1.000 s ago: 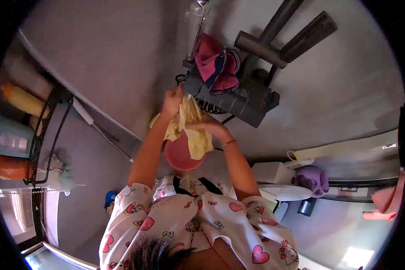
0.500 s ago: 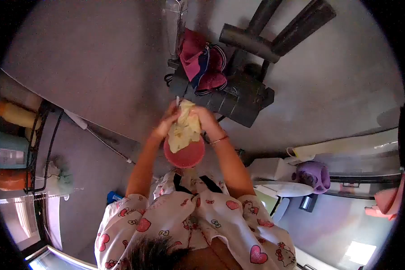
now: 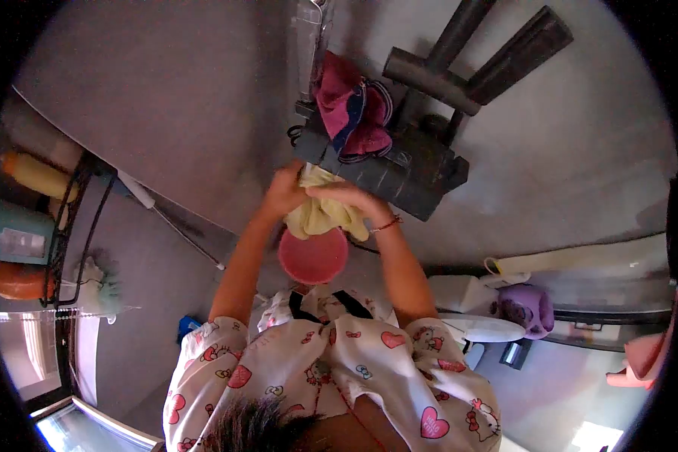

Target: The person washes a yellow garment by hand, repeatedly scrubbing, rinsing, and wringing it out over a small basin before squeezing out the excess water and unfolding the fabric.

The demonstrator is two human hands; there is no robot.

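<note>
A pale yellow cloth (image 3: pixel 320 217) is bunched between my two hands and hangs in folds above a pink bucket (image 3: pixel 313 260). My left hand (image 3: pixel 285 190) is closed on the cloth's upper left part. Across the top of the cloth lies my right hand (image 3: pixel 348 197), its fingers reaching toward the left hand and gripping the fabric. The lower folds overlap the bucket's far rim in view; I cannot tell whether they touch it. A red bracelet (image 3: pixel 386 224) is on my right wrist.
A maroon and navy cloth (image 3: pixel 350 113) is draped over dark grey wall-mounted equipment (image 3: pixel 407 177) just beyond my hands. Wire shelves with bottles (image 3: pixel 41 177) stand at left. A white toilet (image 3: pixel 482 326) and a purple container (image 3: pixel 526 309) are at right.
The yellow cloth went from hanging spread out to being gathered in folds. My right hand has turned across the top of it, closer to the left hand. The view shifted slightly.
</note>
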